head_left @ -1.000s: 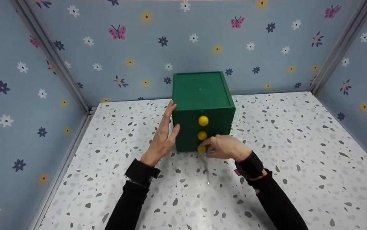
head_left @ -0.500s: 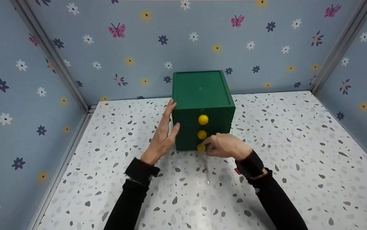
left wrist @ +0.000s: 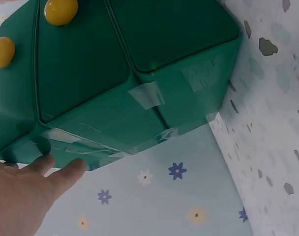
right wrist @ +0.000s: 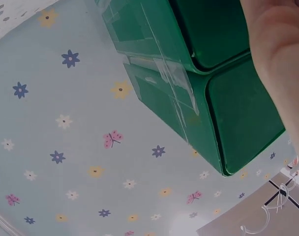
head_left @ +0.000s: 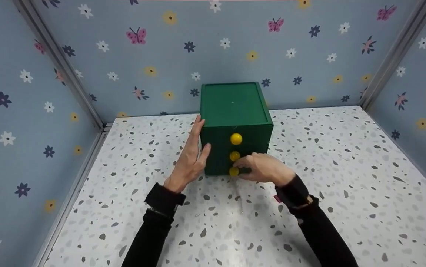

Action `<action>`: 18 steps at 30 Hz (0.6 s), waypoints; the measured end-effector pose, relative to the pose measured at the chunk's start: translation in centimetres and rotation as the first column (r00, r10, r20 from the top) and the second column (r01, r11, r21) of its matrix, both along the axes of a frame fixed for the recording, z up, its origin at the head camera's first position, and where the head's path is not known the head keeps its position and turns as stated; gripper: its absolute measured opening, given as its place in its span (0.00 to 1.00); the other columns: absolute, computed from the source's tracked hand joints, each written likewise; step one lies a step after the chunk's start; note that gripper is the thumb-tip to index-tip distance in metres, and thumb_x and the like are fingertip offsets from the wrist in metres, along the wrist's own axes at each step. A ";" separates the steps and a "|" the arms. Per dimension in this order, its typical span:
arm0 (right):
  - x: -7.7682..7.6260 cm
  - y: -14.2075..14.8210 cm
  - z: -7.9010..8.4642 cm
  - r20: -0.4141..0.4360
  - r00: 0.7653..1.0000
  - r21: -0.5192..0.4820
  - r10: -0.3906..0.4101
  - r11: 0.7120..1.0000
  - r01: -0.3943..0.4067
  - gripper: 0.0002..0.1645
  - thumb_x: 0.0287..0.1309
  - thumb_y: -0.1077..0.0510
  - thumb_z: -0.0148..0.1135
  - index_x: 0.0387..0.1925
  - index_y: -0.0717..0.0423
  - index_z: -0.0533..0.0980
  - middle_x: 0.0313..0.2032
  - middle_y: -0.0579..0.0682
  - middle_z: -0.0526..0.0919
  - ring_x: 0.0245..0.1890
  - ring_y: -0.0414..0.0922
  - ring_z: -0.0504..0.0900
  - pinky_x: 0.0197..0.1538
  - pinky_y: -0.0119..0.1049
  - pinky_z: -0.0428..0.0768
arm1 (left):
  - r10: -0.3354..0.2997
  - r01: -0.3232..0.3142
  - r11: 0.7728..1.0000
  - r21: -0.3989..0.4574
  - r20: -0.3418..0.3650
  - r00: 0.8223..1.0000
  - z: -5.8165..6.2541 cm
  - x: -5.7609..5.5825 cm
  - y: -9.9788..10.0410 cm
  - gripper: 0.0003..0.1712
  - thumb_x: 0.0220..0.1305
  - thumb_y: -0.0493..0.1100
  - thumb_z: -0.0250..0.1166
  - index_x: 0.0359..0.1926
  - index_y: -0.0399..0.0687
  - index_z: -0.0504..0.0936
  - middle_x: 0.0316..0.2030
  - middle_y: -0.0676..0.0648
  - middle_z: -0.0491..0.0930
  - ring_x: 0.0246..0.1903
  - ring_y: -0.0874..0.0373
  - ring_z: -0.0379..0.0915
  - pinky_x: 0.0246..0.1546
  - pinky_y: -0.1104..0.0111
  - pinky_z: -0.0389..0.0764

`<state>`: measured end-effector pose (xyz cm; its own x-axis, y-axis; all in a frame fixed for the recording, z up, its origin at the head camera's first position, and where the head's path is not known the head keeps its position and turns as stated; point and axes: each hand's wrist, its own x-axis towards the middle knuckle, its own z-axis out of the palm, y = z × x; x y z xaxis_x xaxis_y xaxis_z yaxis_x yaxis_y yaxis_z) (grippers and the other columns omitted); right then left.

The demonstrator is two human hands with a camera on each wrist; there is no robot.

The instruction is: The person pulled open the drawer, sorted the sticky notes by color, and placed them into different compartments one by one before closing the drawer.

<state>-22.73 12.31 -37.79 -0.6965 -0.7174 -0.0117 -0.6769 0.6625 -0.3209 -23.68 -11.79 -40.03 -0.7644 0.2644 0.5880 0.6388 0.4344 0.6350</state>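
A green drawer box (head_left: 233, 105) stands against the back wall, its three drawer fronts closed and each with a yellow knob. In the head view my left hand (head_left: 189, 161) rests along the box's left side, fingers straight up and thumb at the front edge. The left wrist view shows its fingertips at the taped side. My right hand (head_left: 265, 168) is at the bottom knob (head_left: 234, 171), bent index finger just above it and thumb at its right. The middle knob (head_left: 235, 156) and top knob (head_left: 236, 139) are untouched. In the right wrist view, the right hand's fingers are out of frame.
The box sits on a white speckled tabletop (head_left: 328, 178). Flower-patterned panels (head_left: 168, 55) enclose the back and both sides, with grey metal posts (head_left: 394, 55) at the corners. Clear tape (left wrist: 147, 95) runs over the side of the box.
My right hand has shifted slightly right, and its index finger has lifted, showing more of the bottom knob. The left hand and box stay in place.
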 end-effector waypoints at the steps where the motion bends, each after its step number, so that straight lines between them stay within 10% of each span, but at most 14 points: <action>1: 0.1 0.0 0.1 -0.010 1.000 0.002 0.002 1.000 -0.002 0.19 0.58 0.54 0.63 0.51 0.54 0.80 0.45 0.52 0.86 0.44 0.47 0.85 0.49 0.40 0.82 | 0.016 -0.016 1.000 -0.014 -0.010 1.000 0.1 0.2 0.0 0.36 0.73 0.43 0.47 0.75 0.60 0.41 0.76 0.53 0.35 0.75 0.59 0.35 0.74 0.57 0.48; 8: 0.7 -0.2 0.3 -0.024 1.000 0.001 0.017 1.000 -0.017 0.19 0.60 0.54 0.61 0.52 0.52 0.78 0.46 0.51 0.85 0.45 0.46 0.84 0.51 0.37 0.80 | 0.153 -0.205 0.966 -0.157 -0.293 0.944 0.9 1.4 0.7 0.30 0.69 0.39 0.51 0.71 0.51 0.59 0.74 0.40 0.43 0.74 0.50 0.43 0.74 0.59 0.49; 18: 2.7 -1.6 1.3 -0.211 0.969 -0.078 0.128 0.986 -0.147 0.16 0.60 0.51 0.61 0.49 0.49 0.79 0.31 0.46 0.86 0.26 0.38 0.82 0.30 0.30 0.79 | 0.008 -0.189 0.951 -0.246 -0.590 0.807 3.1 5.1 3.5 0.22 0.66 0.39 0.52 0.61 0.46 0.72 0.68 0.40 0.62 0.70 0.48 0.56 0.71 0.51 0.56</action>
